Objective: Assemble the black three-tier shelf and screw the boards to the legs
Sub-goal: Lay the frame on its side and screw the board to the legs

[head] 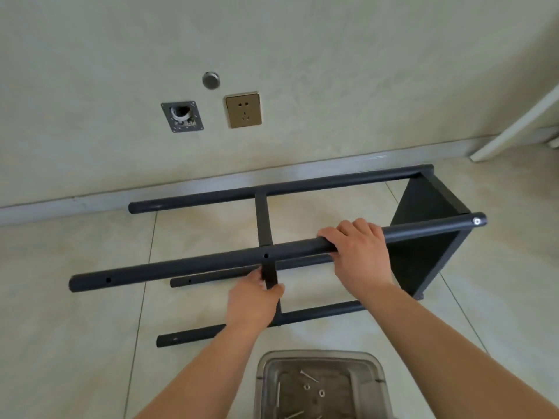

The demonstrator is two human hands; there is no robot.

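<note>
**Both hands on the shelf frame**

Right hand (pixel 360 252) wraps the upper leg (pixel 211 263); left hand (pixel 257 300) pinches the middle board (pixel 263 219). The shelf lies sideways on the floor tiles (pixel 75 297), near the wall. A metal tray (pixel 320 385) of screws is cut off below.

The shelf frame (pixel 302 237) lies on its side across the tiled floor (pixel 75 297), its four legs and the upright middle board (pixel 266 237) splitting the space into open bays a hand could reach through. The end board (pixel 429 213) closes the right side. A metal tray (pixel 320 385) of screws sits just before the nearest leg (pixel 211 331); the wall (pixel 272 40) stands close behind
</note>
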